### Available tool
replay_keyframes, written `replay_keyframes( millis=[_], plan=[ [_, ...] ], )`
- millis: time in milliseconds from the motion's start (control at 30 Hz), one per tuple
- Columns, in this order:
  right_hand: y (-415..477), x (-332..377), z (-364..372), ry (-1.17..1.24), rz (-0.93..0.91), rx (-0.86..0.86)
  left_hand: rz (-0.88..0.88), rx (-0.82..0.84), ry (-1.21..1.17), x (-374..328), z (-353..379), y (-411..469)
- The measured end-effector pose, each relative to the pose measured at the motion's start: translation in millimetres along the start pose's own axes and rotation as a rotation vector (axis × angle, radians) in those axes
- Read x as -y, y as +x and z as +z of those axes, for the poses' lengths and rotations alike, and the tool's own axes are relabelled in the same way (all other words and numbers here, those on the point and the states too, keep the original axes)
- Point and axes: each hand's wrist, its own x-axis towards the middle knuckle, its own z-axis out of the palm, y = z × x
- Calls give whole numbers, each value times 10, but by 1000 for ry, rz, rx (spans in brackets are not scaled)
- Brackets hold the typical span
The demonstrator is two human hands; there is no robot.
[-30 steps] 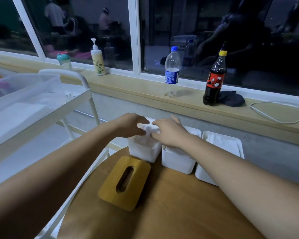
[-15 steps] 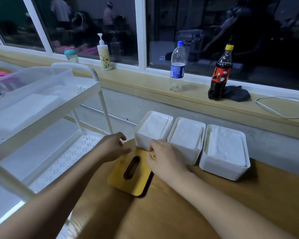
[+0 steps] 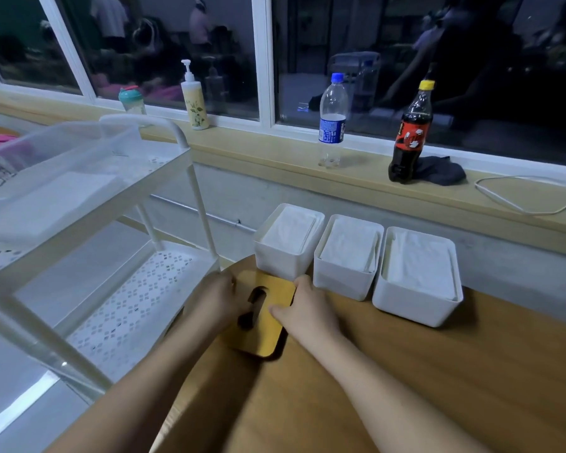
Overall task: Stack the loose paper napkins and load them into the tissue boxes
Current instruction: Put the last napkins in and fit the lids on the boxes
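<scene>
Wooden table (image 3: 406, 371), tissue boxes (image 3: 342, 284), dark window (image 3: 471, 44)

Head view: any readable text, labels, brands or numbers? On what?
No text is legible.
Water bottle, blue label: print too blurred to read.
Cola bottle, red label: white marks, unreadable.
Pump bottle: flower print, no readable words.
Wooden lid and tissue boxes: no markings visible.
</scene>
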Motion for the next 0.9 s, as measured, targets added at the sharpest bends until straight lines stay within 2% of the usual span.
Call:
replay_keyframes(
  millis=[100, 267, 467, 733, 900],
  plan=[
    [-56, 32, -24, 65, -15, 4, 12, -56, 30, 3, -107, -22],
    [-232, 108, -391, 390, -95, -52, 68, -186, 4, -121, -353, -51],
    [-275, -131, -1088, 485, -118, -191, 221, -163, -113, -765, -490, -110],
    [-86, -914, -1978, 224, -21, -331, 325, -14, -305, -1969, -115, -44],
    [-35, -1283, -2212, 128, 23, -365, 338, 63, -390, -2435, 212, 27]
  ],
)
